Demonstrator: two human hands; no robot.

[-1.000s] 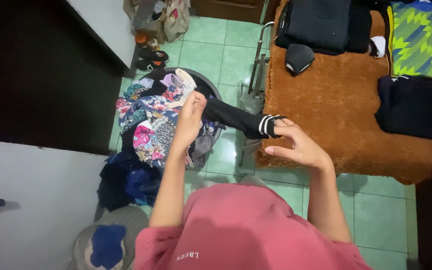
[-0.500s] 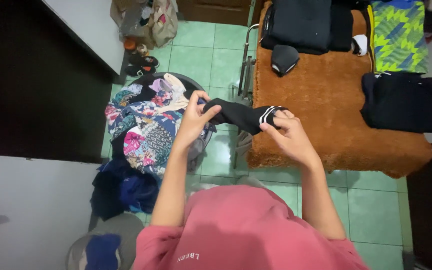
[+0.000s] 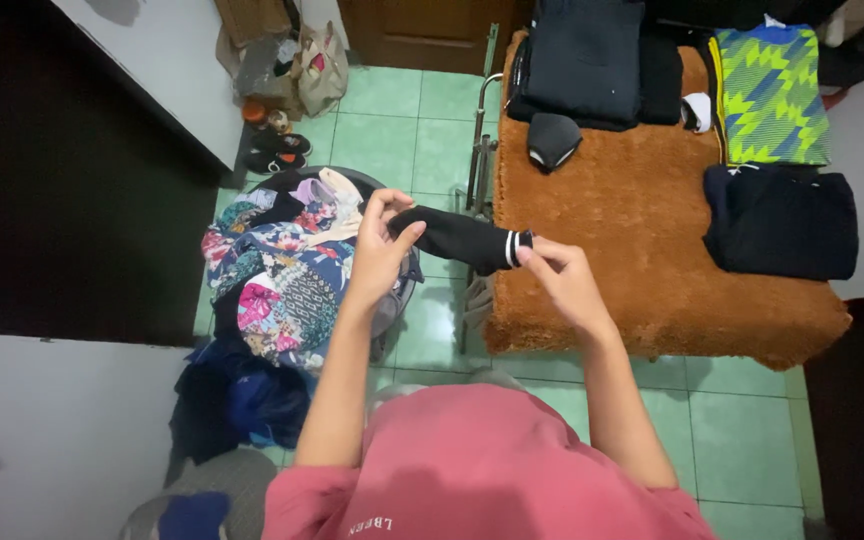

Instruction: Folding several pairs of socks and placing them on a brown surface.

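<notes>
I hold a black sock (image 3: 457, 238) with white stripes at its cuff, stretched level between both hands. My left hand (image 3: 382, 248) pinches its toe end above the laundry basket (image 3: 392, 192). The striped cuff end is gripped by my right hand (image 3: 562, 282), over the near left edge of the orange-brown fuzzy surface (image 3: 632, 250). The basket is heaped with patterned, floral clothes (image 3: 282, 270).
Folded dark garments (image 3: 587, 55), a dark folded item (image 3: 782, 220), a green and yellow zigzag garment (image 3: 767, 95) and a small dark rolled piece (image 3: 552, 138) lie on the fuzzy surface. Dark clothes (image 3: 237, 395) lie on the green tiled floor; shoes (image 3: 277, 150) and bags (image 3: 297, 60) stand farther back.
Both hands have drawn closer together with the sock, which now looks shorter and more bunched. The view has shifted, so the fuzzy surface and basket sit further left.
</notes>
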